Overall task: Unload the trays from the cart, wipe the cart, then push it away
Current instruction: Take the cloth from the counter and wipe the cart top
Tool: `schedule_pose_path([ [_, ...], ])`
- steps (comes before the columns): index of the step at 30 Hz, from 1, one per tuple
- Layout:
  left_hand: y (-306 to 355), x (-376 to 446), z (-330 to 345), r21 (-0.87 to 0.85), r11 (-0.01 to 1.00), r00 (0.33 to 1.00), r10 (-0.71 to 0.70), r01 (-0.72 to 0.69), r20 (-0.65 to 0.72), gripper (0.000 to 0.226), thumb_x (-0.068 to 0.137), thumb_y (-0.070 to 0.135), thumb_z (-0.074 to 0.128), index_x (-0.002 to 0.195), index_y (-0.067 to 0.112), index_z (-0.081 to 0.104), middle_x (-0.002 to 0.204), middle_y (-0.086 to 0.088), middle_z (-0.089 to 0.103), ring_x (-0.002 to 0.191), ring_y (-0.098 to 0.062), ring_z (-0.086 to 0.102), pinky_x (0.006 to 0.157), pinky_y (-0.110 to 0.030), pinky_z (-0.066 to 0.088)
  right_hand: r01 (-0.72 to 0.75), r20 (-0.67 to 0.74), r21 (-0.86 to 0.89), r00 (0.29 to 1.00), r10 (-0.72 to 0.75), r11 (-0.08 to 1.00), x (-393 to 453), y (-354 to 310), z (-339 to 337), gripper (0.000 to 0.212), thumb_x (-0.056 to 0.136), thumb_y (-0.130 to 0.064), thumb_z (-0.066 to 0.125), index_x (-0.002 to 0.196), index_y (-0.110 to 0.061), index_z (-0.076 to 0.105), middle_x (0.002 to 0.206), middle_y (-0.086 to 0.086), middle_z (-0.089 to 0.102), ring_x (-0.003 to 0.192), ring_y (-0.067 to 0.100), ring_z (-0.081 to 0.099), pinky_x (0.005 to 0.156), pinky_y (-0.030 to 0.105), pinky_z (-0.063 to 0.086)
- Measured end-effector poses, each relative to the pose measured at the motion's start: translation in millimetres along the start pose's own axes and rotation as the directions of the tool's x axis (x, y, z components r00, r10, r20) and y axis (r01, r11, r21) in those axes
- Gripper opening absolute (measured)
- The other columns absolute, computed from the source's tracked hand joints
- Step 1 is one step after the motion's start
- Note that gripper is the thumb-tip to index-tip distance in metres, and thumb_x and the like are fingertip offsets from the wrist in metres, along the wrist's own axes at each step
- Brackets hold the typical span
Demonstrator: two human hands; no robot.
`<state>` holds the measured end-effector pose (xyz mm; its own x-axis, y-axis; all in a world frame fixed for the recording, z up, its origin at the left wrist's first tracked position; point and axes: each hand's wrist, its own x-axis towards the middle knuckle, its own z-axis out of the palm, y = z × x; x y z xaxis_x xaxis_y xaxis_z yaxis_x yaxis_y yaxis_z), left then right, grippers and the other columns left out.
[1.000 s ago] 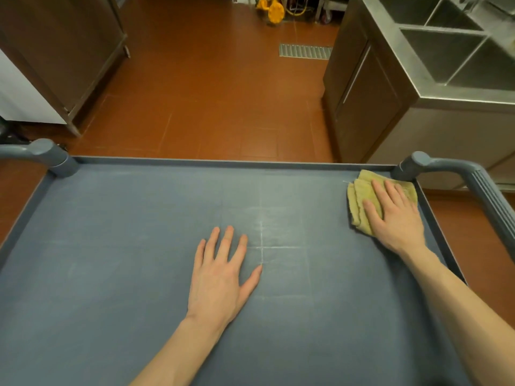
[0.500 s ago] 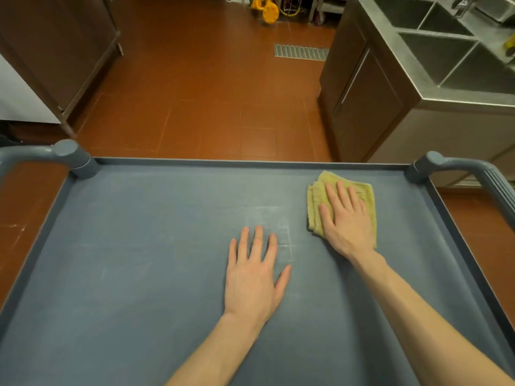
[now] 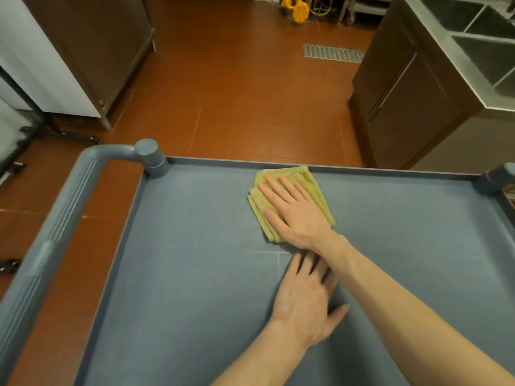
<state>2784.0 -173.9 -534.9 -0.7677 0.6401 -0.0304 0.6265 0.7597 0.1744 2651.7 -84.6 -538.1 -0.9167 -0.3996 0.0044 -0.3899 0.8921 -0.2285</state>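
The grey cart [image 3: 195, 274] fills the lower view, its flat top bare of trays. A folded yellow-green cloth [image 3: 315, 185] lies near the far rim, about mid-width. My right hand [image 3: 292, 210] presses flat on the cloth with straight fingers, its forearm crossing over my left hand. My left hand [image 3: 303, 299] rests flat on the cart top just behind, fingers spread, their tips partly hidden under the right forearm. Faint pale scratch lines mark the surface near the left hand.
The cart's ribbed handle [image 3: 61, 218] runs down the left side. A steel sink unit [image 3: 473, 59] with a brown cabinet [image 3: 404, 101] stands at right, another cabinet [image 3: 106, 51] at left. Red tile floor [image 3: 237, 93] with a drain grate [image 3: 333, 52] lies ahead.
My right hand has slid the cloth leftward along the far rim, from the right corner to mid-width. The view has swung left. My left hand stays flat on the cart.
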Motion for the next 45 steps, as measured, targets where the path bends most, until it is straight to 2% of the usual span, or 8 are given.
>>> schedule_pose_path([
  [7,-33.8,-53.1,-1.8,0.005,0.999,0.997,-0.036,0.036,0.061,0.072,0.090,0.063,0.046,0.148,0.021,0.047,0.150,-0.011,0.049,0.142,-0.030,0.043,0.118,-0.048,0.036,0.149,0.062,0.007,0.987,-0.149,0.989,35.1,-55.5,9.4,0.058,0.110,-0.051,0.019,0.165,-0.036,0.009,0.173,-0.012,0.005,0.160,0.016,-0.003,0.129,0.041,0.003],
  [12,-38.1,-59.5,-6.0,0.012,0.997,0.993,-0.072,0.072,0.093,0.070,0.089,0.059,0.036,0.145,0.020,0.056,0.149,-0.006,0.054,0.143,-0.030,0.036,0.124,-0.048,0.027,0.218,0.076,0.024,0.973,-0.220,0.976,63.7,-106.3,24.8,0.058,0.110,-0.049,0.019,0.165,-0.035,0.011,0.173,-0.012,0.007,0.161,0.017,-0.001,0.129,0.043,0.005],
  [15,-48.2,-64.6,-5.8,0.047,0.999,0.997,-0.010,0.007,0.075,0.080,0.093,0.057,0.017,0.157,0.013,0.038,0.163,-0.009,0.036,0.155,-0.028,0.014,0.128,-0.048,-0.002,0.286,0.099,0.026,0.953,-0.287,0.958,80.3,-129.8,29.8,0.059,0.109,-0.051,0.018,0.165,-0.034,0.010,0.173,-0.010,0.007,0.161,0.018,0.000,0.129,0.042,0.002],
  [18,-66.8,-78.1,-6.5,0.009,1.000,1.000,-0.026,0.026,-0.011,0.066,0.094,0.058,0.038,0.146,0.020,0.052,0.151,-0.003,0.052,0.145,-0.025,0.039,0.122,-0.041,0.013,0.319,0.101,0.013,0.942,-0.319,0.948,85.5,-124.6,28.9,0.059,0.110,-0.051,0.022,0.165,-0.034,0.012,0.173,-0.010,0.009,0.161,0.017,0.002,0.129,0.039,0.002],
  [26,-138.5,-133.2,-19.2,-0.026,0.969,0.965,-0.246,0.245,-0.092,0.070,0.094,0.067,0.049,0.148,0.024,0.053,0.161,-0.005,0.044,0.149,-0.022,0.040,0.117,-0.042,0.026,0.190,-0.005,-0.009,0.982,-0.190,0.982,77.7,-90.0,26.1,0.060,0.107,-0.056,0.025,0.163,-0.034,0.023,0.171,-0.008,0.020,0.159,0.017,0.013,0.128,0.042,0.012],
  [30,-160.8,-152.7,-26.8,-0.051,0.873,0.864,-0.488,0.485,-0.122,0.075,0.091,0.072,0.050,0.149,0.024,0.053,0.160,-0.006,0.043,0.150,-0.023,0.040,0.120,-0.042,0.025,0.063,-0.045,0.013,0.997,-0.063,0.998,81.4,-94.6,28.3,0.061,0.106,-0.057,0.025,0.163,-0.034,0.025,0.171,-0.009,0.019,0.160,0.016,0.011,0.129,0.041,0.010],
  [34,-157.7,-159.4,-22.9,-0.094,0.841,0.829,-0.541,0.533,-0.140,0.074,0.094,0.068,0.047,0.153,0.023,0.047,0.165,-0.006,0.035,0.155,-0.022,0.028,0.124,-0.044,0.022,0.039,-0.040,0.026,0.998,-0.038,0.999,96.2,-119.0,33.4,0.060,0.108,-0.053,0.021,0.164,-0.032,0.022,0.172,-0.009,0.015,0.160,0.017,0.007,0.130,0.040,0.004],
  [45,-162.8,-156.6,-15.1,-0.095,0.852,0.834,-0.524,0.515,-0.174,0.074,0.094,0.069,0.045,0.152,0.023,0.048,0.165,-0.007,0.035,0.155,-0.024,0.028,0.120,-0.046,0.023,0.362,0.062,0.036,0.930,-0.363,0.932,144.0,-200.9,45.3,0.060,0.110,-0.046,0.020,0.165,-0.023,0.017,0.172,-0.006,0.013,0.160,0.014,0.008,0.130,0.041,0.006],
])
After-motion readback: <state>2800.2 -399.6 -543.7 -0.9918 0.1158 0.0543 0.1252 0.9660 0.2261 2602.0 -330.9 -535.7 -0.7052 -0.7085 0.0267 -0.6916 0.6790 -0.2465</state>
